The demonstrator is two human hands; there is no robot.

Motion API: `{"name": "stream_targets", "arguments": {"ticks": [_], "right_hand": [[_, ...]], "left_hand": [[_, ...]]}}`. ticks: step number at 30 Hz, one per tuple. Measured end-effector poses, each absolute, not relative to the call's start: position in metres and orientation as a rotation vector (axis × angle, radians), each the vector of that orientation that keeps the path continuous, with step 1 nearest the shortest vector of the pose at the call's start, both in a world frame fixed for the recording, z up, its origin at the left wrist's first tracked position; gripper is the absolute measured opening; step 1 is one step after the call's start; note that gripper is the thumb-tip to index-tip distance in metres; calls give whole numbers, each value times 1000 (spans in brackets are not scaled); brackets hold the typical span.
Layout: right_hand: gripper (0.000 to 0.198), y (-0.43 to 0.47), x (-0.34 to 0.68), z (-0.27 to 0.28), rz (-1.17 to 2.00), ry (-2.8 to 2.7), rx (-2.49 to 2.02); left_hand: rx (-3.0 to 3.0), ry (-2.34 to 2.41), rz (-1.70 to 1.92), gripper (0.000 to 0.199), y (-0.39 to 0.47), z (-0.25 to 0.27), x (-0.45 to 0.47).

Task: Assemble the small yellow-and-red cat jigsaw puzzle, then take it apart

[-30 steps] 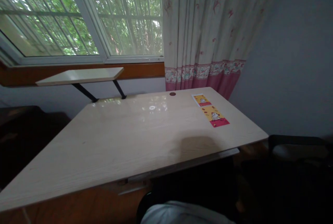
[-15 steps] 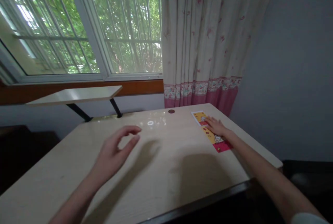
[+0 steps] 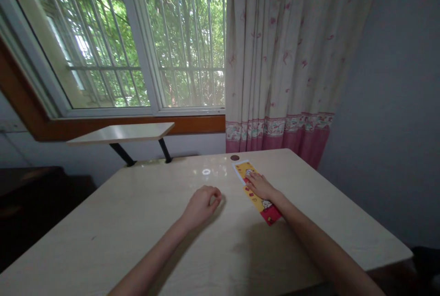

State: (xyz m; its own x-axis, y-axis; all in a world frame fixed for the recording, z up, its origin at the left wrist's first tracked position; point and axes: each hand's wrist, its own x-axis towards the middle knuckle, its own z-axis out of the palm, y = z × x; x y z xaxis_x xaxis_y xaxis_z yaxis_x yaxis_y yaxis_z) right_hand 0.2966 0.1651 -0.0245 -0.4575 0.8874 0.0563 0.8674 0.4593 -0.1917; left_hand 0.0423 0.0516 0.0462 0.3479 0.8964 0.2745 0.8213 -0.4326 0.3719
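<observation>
Fingers (image 3: 253, 178) of the right hand (image 3: 262, 188) lie flat and a little apart, resting on two bright picture papers and not pinching them. Both papers are on the right side of the table (image 3: 130, 241), end to end in a slanted line: the far paper (image 3: 241, 167) has a white edge, and the near paper (image 3: 269, 217) has a red end toward the person. I cannot tell if they are joined, because the hand hides most of the spot where they meet. Its place over the middle probably helps stop such thin paper from sliding. To the left, well apart from the papers, is the left hand (image 3: 201, 205). Its fingers curl in near the thumb, but I cannot tell if the tips touch; nothing shows in it. On the far left, black legs (image 3: 165, 150) hold a small shelf (image 3: 137, 133) up above the table.
</observation>
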Motion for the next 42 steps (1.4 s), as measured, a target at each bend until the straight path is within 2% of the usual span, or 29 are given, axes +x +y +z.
{"name": "stream_targets", "arguments": {"ticks": [7,11,17,23,30,33,42], "right_hand": [[49,146,242,-33,181,-2617,-1231],[52,137,246,-30,203,-2629,-1141],[46,128,265,-17,220,-2638,-1061],[36,129,270,-15,233,-2630,-1098],[33,132,275,-13,117,-2563,-1290],[32,134,277,-14,84,-2531,-1357],[31,134,275,-21,94,-2464,-1467]], "left_hand": [[2390,1839,492,32,78,20,53],[2445,1759,481,38,86,2,59],[2566,1829,377,40,81,-1,51],[2403,2249,186,41,76,10,8],[1517,2799,11,49,76,19,-82],[1242,2911,81,52,73,20,-108],[1448,2886,244,50,75,1,-102]]}}
